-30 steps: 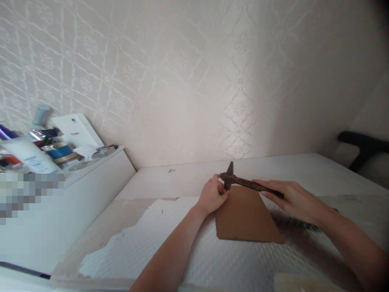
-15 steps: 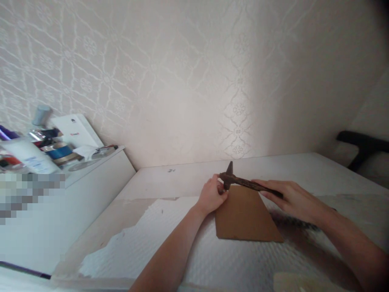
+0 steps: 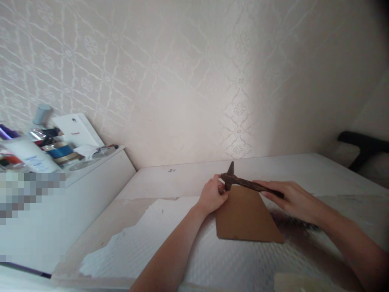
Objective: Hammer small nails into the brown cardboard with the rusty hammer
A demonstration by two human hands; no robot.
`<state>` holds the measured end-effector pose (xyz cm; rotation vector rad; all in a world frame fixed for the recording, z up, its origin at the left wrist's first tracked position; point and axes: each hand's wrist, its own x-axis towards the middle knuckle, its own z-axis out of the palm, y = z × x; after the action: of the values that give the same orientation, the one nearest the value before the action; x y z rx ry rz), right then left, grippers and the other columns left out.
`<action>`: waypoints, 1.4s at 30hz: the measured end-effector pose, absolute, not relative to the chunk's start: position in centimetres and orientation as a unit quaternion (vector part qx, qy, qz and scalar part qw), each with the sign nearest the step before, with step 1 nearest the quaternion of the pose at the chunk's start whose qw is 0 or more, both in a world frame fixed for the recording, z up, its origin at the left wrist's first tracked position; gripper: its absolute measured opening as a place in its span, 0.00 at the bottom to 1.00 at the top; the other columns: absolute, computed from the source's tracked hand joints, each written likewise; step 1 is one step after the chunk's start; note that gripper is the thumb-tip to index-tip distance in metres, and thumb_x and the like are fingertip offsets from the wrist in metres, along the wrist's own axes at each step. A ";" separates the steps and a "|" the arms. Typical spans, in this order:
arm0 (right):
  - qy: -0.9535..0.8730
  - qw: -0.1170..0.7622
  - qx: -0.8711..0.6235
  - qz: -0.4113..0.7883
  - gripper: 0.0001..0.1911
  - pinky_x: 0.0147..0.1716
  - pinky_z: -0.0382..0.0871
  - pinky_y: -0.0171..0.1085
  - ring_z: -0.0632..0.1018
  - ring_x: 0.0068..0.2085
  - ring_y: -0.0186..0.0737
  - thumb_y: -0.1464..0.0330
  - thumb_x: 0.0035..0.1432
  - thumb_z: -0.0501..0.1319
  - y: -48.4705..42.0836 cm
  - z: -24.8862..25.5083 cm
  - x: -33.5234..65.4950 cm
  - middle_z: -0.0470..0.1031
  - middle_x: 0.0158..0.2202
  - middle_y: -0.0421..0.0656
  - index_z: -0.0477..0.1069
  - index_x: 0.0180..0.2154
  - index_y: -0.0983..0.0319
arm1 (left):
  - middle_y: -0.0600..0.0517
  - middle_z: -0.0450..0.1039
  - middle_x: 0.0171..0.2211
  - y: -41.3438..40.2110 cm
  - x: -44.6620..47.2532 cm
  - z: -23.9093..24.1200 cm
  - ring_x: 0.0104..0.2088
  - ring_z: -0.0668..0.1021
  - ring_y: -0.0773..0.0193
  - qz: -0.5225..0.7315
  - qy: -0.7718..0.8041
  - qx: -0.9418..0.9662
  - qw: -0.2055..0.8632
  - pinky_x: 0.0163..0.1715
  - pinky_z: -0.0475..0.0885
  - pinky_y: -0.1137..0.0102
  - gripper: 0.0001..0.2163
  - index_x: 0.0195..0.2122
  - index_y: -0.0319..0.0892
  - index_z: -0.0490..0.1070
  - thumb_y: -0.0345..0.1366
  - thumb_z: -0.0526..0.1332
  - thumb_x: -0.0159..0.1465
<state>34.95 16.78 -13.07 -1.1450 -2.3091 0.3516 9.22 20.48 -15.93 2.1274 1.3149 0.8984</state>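
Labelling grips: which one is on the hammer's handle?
The right grip: it holds the hammer by its handle; the left grip is beside the head, at the far-left corner of the brown sheet.

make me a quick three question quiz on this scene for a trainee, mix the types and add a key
1. Fill in: the right hand grips the hammer by its ____.
2. True or false: the brown board is propped upright against the wallpapered wall.
3. Which is closest to the hammer's head?
A) the white box
B) the left hand
C) the white tube

Key: 1. handle; 2. false; 3. B
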 end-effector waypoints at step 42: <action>-0.850 0.269 -0.436 0.126 0.21 0.54 0.68 0.51 0.73 0.54 0.49 0.60 0.65 0.50 16.6 -13.0 34.8 0.71 0.56 0.42 0.67 0.57 0.55 | 0.54 0.71 0.31 20.4 9.2 -15.9 0.35 0.74 0.61 0.323 0.485 0.783 0.219 0.36 0.69 0.68 0.14 0.40 0.44 0.61 0.28 0.60 0.54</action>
<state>34.79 16.56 -13.05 -1.1747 -2.2917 0.3388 9.16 20.39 -15.87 2.1656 1.3426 0.8934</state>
